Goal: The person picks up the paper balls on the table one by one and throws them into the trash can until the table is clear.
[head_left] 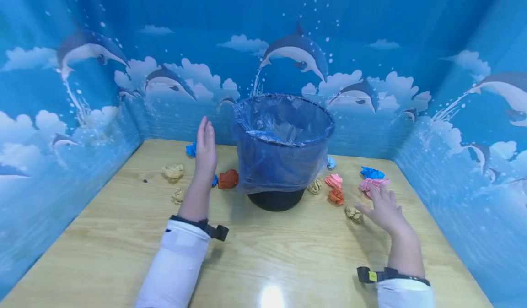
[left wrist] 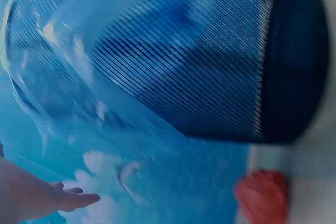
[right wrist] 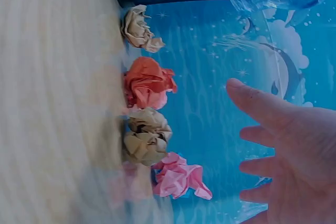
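Note:
My left hand [head_left: 206, 150] is raised to the left of the bin, its fingers straight and pointing up, with nothing held. In the left wrist view the same hand [left wrist: 47, 195] shows at the lower left. My right hand [head_left: 384, 209] hovers with spread fingers near a pink crumpled paper [head_left: 372, 185] and a tan crumpled paper [head_left: 353, 213]; it holds nothing. Between the hands stands a dark mesh waste bin [head_left: 276, 201], lined with a clear bluish plastic bag [head_left: 284, 166] folded over its rim.
Right of the bin lie blue paper [head_left: 372, 172], pink paper [head_left: 334, 181], orange paper [head_left: 336, 196] and tan paper [head_left: 315, 186]. On the left are a brown-red ball [head_left: 228, 179], tan balls [head_left: 173, 173] and blue scraps [head_left: 191, 149]. Dolphin-printed curtains [head_left: 185, 38] enclose the wooden table [head_left: 255, 248].

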`<state>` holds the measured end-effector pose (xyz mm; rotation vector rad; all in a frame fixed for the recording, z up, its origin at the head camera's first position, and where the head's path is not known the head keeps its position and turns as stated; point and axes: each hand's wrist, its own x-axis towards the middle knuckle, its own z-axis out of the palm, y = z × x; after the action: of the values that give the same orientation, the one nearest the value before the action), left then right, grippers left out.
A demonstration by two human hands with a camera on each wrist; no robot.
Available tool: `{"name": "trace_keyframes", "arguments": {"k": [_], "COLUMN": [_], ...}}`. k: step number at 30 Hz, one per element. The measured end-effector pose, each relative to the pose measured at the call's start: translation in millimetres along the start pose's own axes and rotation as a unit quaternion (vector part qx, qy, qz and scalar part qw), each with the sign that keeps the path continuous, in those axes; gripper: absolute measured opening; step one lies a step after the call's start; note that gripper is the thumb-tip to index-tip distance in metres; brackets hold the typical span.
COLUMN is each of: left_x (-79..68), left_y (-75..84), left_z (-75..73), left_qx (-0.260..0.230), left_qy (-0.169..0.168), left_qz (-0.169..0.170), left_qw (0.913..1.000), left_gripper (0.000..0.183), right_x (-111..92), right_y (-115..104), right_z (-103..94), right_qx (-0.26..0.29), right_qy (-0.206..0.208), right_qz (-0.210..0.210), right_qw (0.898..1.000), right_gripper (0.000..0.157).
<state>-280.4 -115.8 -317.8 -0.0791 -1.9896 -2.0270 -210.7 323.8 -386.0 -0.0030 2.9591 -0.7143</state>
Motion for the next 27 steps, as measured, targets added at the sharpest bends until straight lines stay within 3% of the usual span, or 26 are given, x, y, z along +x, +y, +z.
{"name": "trace_keyframes", "arguments": {"k": [5,11,19,27], "left_x": [17.2,35.4,50.0,54.4], "left_y": [24.1,32.8,33.6,29.0], "left_z": [17.7,32.9,44.3,55.8], "left_qx": [-0.061,-0.091,-0.132,-0.13], "left_qy": [0.012,0.014,0.024,0.017], "left_qz": [-0.031,-0.059,-0.099,-0.097], "left_qw": [0.9976,0.994,0.986,0.9866], "left_gripper": [0.059,0.057,0.056,0.058], "right_x": [5,14,20,25], "right_y": [2,11,7,6], "right_z": [7.6,21.6,28.2,34.1], "right_qx": [-0.016,-0.033,-0.042,-0.058], "right_qy": [-0.01,-0.023,-0.036,-0.026], "right_qz": [-0.031,-0.093,-0.066,-0.068], "right_qw": [0.999,0.995,0.996,0.996], "right_gripper": [0.09,0.077,0.077,0.069]}}
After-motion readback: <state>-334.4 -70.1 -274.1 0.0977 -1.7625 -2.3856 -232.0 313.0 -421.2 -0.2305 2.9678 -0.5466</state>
